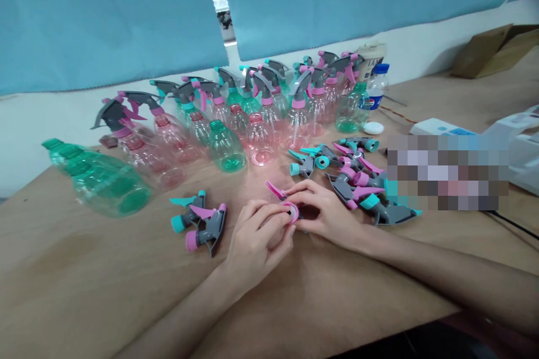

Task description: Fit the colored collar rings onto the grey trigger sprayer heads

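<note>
In front of me, both hands are at a grey trigger spray head with a pink collar (296,212) and a pink lever (274,189). My right hand (326,210) is closed around its body, which its fingers largely hide. The fingers of my left hand (259,230) are pressed together at the collar's open mouth; whether they also pinch a small part there I cannot make out. To the left lie a spray head with a teal collar (178,223) and another with a pink collar (192,240). Several more spray heads (347,176) are heaped beyond my right hand.
Spray bottles with heads (298,115) stand in rows along the wall. Headless bottles, including a green one (226,148) and a pink one (261,143), stand before them. Green bottles (107,188) are at the left. A blue-capped bottle (378,90) and cardboard box (488,53) are at the right.
</note>
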The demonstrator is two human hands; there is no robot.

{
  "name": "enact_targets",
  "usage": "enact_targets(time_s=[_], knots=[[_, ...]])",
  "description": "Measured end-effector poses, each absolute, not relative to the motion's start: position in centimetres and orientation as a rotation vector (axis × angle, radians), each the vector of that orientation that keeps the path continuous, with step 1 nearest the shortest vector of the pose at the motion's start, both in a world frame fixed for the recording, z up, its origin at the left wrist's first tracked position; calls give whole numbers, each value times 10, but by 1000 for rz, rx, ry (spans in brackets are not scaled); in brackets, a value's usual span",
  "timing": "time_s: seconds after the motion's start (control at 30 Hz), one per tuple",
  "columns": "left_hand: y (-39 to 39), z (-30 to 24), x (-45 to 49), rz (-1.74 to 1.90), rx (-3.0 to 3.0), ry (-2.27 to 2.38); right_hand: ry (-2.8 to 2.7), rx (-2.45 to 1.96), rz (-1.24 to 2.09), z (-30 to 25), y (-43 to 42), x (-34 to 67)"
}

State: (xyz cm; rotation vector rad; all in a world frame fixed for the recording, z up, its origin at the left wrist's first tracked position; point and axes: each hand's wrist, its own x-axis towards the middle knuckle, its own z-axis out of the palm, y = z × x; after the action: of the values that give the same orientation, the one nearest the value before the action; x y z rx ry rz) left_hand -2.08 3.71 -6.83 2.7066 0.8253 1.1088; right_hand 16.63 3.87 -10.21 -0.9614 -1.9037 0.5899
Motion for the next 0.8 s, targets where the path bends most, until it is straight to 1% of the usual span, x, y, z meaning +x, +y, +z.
enact_targets(time_s=[0.37,0.8], knots=[[38,-70,-19,1080,2723,789,-1931,-981,554,-101,37,165],[38,-70,-20,1088,2759,786,-1902,-984,604,-98,37,166]])
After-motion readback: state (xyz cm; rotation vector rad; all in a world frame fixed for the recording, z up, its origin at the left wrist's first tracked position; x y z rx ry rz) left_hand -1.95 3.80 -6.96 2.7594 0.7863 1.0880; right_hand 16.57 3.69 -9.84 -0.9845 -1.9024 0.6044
